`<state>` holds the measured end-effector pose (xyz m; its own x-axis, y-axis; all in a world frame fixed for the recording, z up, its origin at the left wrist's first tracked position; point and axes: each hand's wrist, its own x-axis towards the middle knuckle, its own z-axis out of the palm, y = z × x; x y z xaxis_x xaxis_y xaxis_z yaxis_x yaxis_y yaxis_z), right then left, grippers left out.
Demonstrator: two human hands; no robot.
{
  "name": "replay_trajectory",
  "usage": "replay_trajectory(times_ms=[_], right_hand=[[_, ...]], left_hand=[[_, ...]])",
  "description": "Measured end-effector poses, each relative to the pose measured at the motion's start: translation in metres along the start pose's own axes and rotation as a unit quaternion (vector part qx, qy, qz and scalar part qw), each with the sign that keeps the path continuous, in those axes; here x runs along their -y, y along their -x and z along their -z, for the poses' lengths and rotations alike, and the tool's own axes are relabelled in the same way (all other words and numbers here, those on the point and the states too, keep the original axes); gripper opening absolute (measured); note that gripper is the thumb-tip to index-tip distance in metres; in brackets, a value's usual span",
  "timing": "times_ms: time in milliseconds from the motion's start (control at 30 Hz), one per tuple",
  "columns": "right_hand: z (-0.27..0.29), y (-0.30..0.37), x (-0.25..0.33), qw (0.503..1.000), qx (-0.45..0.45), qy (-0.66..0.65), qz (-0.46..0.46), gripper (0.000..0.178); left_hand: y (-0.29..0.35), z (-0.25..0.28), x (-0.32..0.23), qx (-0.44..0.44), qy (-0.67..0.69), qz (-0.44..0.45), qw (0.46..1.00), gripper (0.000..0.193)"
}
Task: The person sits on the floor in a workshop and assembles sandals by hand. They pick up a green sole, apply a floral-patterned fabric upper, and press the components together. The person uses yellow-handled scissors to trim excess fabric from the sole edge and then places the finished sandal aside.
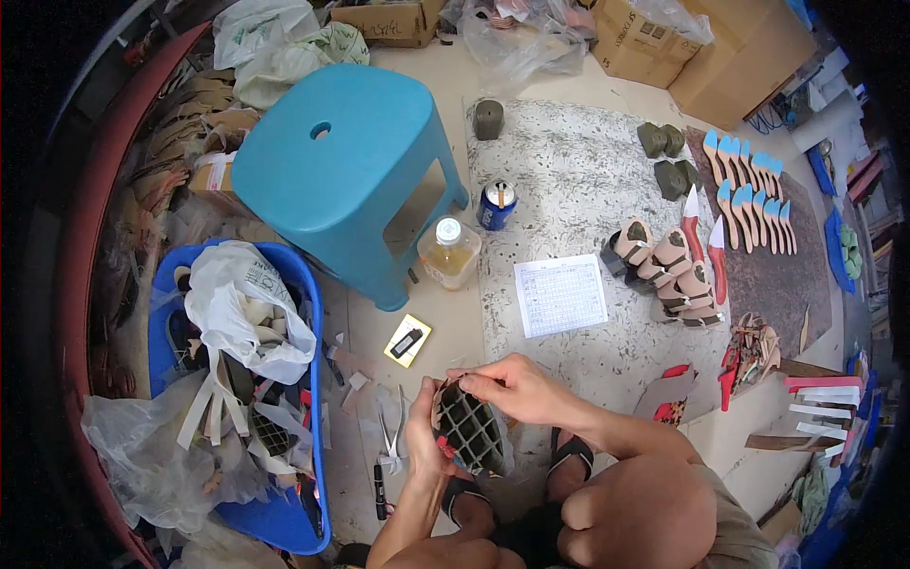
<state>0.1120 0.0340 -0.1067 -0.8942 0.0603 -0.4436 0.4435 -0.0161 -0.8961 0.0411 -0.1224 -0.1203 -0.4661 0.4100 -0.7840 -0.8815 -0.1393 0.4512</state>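
Observation:
In front of my knees I hold a dark green shoe upper (467, 429) crossed by a lattice of pale straps, with a bit of red at its lower left. My left hand (428, 439) is closed round its left side, thumb upward. My right hand (523, 389) pinches its top edge, the fingers close to my left fingertips; any small thing between them is too small to make out. Below and left of my left hand lie scissors (391, 441) and a black pen-like tool (380, 488). Beyond it, a black lighter (407, 342) rests on a yellow-and-white box (417, 332).
A blue stool (332, 152) stands far left, above a blue basket (318, 417) of scraps. A bottle (449, 258), a can (497, 207) and a paper sheet (561, 296) lie ahead. Beige uppers (671, 275), red-handled knives (718, 270) and insole-shaped pieces (755, 213) sit right.

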Motion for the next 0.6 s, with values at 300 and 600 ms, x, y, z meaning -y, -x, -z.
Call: replay_trajectory(times_ms=[300,600], right_hand=[[-0.024,0.006,-0.020,0.912,0.058,-0.403,-0.053,0.050],[-0.012,0.013,0.002,0.818,0.092,-0.558,-0.107,0.049]], left_hand=[[-0.004,0.000,0.009,0.004,0.058,-0.085,0.995,0.043],[-0.012,0.011,0.014,0.012,0.058,-0.232,0.971,0.045]])
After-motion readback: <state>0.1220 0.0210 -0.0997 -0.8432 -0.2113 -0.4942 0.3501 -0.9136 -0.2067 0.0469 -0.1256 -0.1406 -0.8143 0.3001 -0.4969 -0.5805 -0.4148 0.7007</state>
